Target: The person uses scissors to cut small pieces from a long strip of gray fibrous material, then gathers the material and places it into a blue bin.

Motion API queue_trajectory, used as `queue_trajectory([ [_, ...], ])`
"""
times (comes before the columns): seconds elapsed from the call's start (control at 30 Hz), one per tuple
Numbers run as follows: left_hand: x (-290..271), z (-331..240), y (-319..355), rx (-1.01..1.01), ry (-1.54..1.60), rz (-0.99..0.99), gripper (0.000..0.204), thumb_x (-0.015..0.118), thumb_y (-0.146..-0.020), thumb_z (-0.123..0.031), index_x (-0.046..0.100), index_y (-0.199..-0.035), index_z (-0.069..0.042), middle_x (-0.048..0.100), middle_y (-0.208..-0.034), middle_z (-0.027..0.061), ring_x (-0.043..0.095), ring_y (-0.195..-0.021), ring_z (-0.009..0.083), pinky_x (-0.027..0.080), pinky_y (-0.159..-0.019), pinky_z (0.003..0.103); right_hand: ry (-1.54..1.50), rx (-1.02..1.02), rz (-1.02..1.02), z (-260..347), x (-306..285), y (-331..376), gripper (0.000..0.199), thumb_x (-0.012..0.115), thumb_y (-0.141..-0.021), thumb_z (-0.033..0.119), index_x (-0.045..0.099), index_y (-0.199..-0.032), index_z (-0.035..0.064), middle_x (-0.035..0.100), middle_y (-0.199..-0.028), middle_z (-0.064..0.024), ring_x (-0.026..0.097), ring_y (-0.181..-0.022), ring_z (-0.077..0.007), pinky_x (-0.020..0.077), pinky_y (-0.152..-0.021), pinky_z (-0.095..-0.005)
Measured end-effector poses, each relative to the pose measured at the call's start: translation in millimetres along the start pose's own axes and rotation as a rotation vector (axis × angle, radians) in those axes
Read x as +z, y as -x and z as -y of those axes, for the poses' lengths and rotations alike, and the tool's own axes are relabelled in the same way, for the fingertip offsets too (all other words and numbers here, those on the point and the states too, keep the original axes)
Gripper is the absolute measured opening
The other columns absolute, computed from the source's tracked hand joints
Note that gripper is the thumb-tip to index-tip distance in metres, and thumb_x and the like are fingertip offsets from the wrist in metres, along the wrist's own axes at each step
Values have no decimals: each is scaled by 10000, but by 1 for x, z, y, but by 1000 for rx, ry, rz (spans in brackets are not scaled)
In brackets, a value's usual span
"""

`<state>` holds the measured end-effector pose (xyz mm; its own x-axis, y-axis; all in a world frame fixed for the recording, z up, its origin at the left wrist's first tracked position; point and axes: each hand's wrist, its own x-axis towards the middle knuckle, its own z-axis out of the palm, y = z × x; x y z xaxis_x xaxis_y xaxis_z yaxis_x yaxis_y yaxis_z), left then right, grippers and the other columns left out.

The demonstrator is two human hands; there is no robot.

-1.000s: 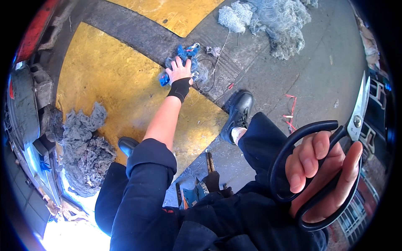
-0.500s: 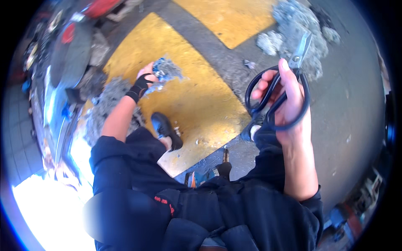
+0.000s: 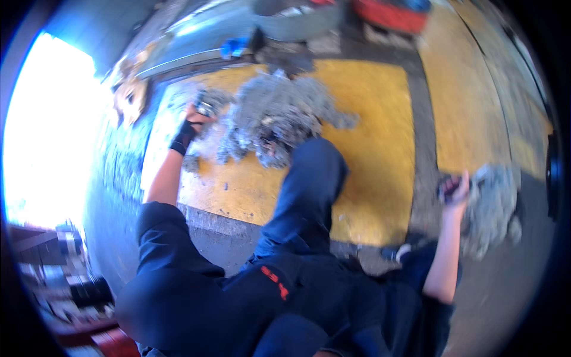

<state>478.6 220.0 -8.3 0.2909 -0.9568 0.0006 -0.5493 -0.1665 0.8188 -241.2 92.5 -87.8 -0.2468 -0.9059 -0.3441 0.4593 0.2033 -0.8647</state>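
My left hand [image 3: 199,117], wearing a dark wrist wrap, reaches out at the left, closed on a tuft of grey fibre waste [image 3: 215,98]. Beside it a large heap of matted grey fibre waste [image 3: 276,107] lies on the yellow floor panel [image 3: 380,143]. Off to the right, my right hand [image 3: 457,189] is closed round the dark handles of the scissors [image 3: 446,189]; motion smears them and the blades cannot be made out. A second grey fibre heap [image 3: 492,211] lies just beyond that hand.
At the back are a long metal sheet [image 3: 196,38], a blue scrap [image 3: 235,46] and a red object [image 3: 392,15]. Another yellow panel [image 3: 464,89] covers the floor at right. Blurred machine parts [image 3: 89,291] stand at the lower left. My bent knee [image 3: 318,172] juts forward in the middle.
My view has turned left, and the large heap is now near the centre. My left hand has moved past the heap's left side. The scissors have gone lower and farther right with my right hand.
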Motion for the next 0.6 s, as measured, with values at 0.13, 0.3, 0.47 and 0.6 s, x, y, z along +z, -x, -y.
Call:
queue_trajectory([
  [0.13, -37, 135, 81, 78, -984, -70, 290, 801, -626, -223, 702, -859, -81, 671, -741, 55, 626, -728, 185, 496, -730, 362, 20, 76, 8, -19, -49, -36, 447, 540, -873, 532, 376, -628, 195, 289, -504, 52, 245, -401, -84, 237, -355, -259],
  [0.3, 42, 182, 136, -107, 215, -328, 778, 888, -468, -257, 543, -1133, -47, 665, -966, 141, 626, -938, 295, 477, -837, 359, 169, -363, -76, 55, -74, -42, 405, 569, -869, 500, 483, -706, 139, 475, -566, -6, 440, -431, -111, 392, -396, -252],
  [0.47, 63, 227, 202, -263, 242, -369, 797, 872, -496, -106, 500, -1198, -33, 629, -1056, 89, 577, -1009, 223, 455, -885, 341, 211, -378, -177, 46, -69, -4, 371, 525, -906, 447, 545, -781, 98, 491, -577, -8, 473, -479, -134, 410, -449, -274],
  [0.6, 82, 210, 195, -363, 261, -336, 838, 867, -497, 15, 491, -1244, -48, 608, -1102, 12, 549, -1026, 141, 450, -913, 306, 278, -263, -269, 25, -108, -1, 352, 503, -918, 422, 568, -860, 81, 492, -597, -12, 482, -509, -142, 414, -467, -293],
])
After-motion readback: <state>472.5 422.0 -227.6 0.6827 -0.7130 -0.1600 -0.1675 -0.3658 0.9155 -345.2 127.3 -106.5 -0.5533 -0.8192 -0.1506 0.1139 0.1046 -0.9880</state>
